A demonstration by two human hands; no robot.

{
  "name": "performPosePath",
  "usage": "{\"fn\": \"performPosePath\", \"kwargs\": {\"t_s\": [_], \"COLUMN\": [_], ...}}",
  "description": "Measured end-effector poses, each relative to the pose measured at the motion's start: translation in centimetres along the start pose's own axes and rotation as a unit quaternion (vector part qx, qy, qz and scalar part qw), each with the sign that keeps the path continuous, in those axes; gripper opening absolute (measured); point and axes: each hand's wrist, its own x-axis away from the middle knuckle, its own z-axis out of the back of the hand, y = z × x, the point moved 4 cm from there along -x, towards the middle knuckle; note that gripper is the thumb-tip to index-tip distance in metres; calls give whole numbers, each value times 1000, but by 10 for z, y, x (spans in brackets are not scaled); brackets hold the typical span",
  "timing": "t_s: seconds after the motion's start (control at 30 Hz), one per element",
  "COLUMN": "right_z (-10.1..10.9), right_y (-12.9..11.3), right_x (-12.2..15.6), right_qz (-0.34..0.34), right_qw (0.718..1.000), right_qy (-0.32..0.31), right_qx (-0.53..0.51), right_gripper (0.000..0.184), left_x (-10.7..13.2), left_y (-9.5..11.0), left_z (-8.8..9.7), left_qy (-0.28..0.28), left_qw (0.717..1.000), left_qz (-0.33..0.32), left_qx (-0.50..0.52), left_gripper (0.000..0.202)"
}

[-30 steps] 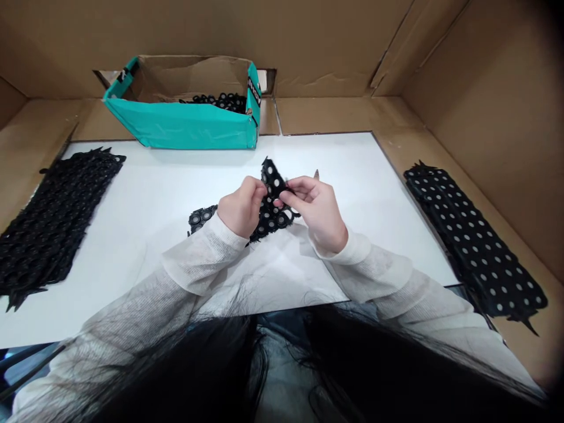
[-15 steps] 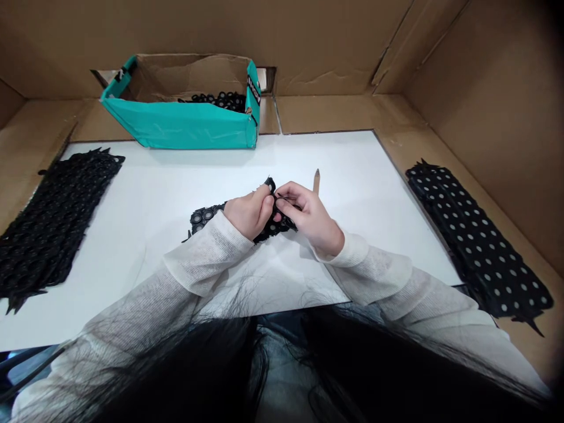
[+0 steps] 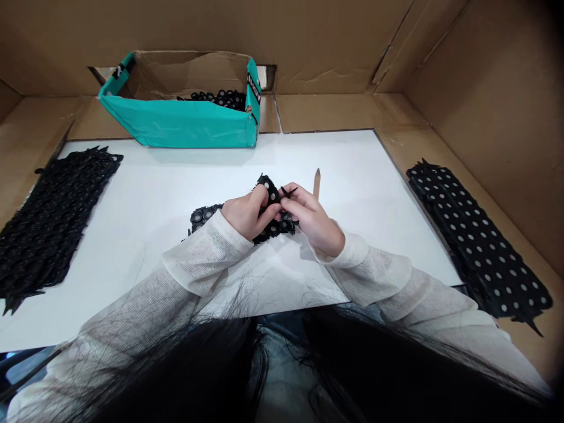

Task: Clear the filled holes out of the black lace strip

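Note:
Both hands meet over the middle of the white sheet (image 3: 145, 194). My left hand (image 3: 244, 212) and my right hand (image 3: 308, 216) are closed on a small black strip with white dots (image 3: 269, 189), pinching it between fingers and thumbs. Under the hands lies a short black strip of ring-shaped parts (image 3: 203, 216), partly hidden by my left wrist. A brown stick-like tool (image 3: 316, 182) stands just behind my right hand; whether that hand touches it I cannot tell.
A teal open box (image 3: 180, 123) with several black ring parts stands at the back. A pile of black strips (image 3: 48, 217) lies at the left, a stack of dotted black strips (image 3: 476, 241) at the right. Cardboard walls (image 3: 484, 76) enclose the bench.
The dotted strip was held up a second ago, dropped low between the hands, and now its end sticks up a little again. Both hands have moved slightly toward me.

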Motion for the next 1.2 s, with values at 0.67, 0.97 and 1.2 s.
{"fn": "performPosePath", "kwargs": {"t_s": [0.67,0.97,1.2], "right_z": [0,2,5], "right_y": [-10,1,8], "right_x": [3,3,-3], "right_qz": [47,121,94], "right_qw": [992,967,973], "right_qy": [-10,-45,-20], "right_qx": [115,218,209], "right_gripper": [8,10,12], "left_x": [4,1,-4], "left_y": [6,10,10], "left_z": [3,3,-6], "left_qy": [27,-19,-16], "left_qw": [998,998,993], "left_qz": [-56,-39,0], "left_qx": [-4,-35,-114], "left_gripper": [22,30,31]}}
